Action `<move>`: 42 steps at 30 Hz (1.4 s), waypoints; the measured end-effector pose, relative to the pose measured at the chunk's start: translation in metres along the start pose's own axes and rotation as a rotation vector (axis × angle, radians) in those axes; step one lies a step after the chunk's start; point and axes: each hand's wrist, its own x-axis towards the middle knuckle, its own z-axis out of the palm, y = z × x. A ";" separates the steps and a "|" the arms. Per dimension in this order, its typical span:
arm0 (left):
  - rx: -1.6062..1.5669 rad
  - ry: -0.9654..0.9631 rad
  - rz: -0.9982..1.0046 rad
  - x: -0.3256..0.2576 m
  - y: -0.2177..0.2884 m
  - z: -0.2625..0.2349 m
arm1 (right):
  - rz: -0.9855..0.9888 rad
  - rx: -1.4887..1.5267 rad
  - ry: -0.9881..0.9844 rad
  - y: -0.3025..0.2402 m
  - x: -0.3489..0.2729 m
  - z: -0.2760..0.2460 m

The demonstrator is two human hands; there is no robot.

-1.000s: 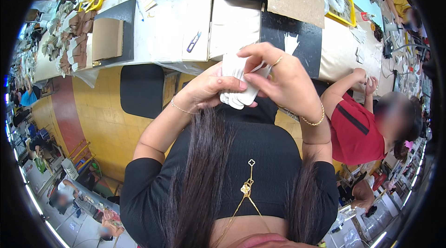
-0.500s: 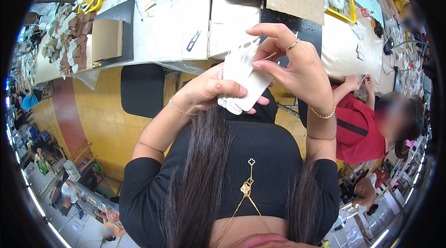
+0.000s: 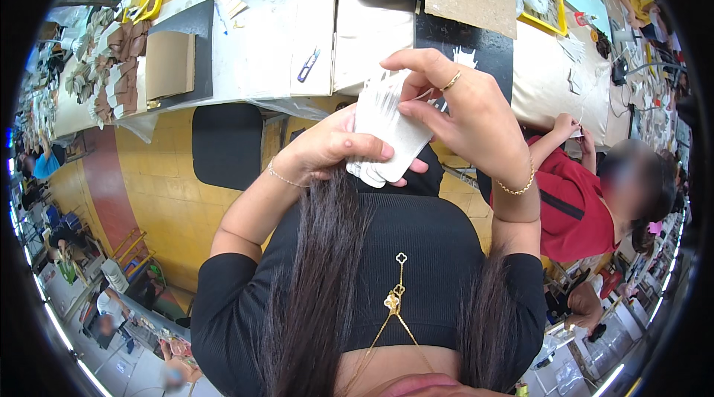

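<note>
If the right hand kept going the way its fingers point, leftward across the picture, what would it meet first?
Probably the top edge of the stack of white pieces that the left hand holds; the right hand fingertips already seem to touch it, though depth is unclear.

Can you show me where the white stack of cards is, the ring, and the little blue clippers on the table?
white stack of cards (image 3: 387, 129), head view, on the flat front face of the stack.
ring (image 3: 451, 82), head view, on the gold band around the right hand's finger.
blue clippers (image 3: 309, 65), head view, on the middle of the handles.
</note>
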 end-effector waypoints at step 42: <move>-0.118 -0.093 0.073 0.002 -0.018 -0.008 | 0.272 0.535 0.486 0.039 -0.036 0.019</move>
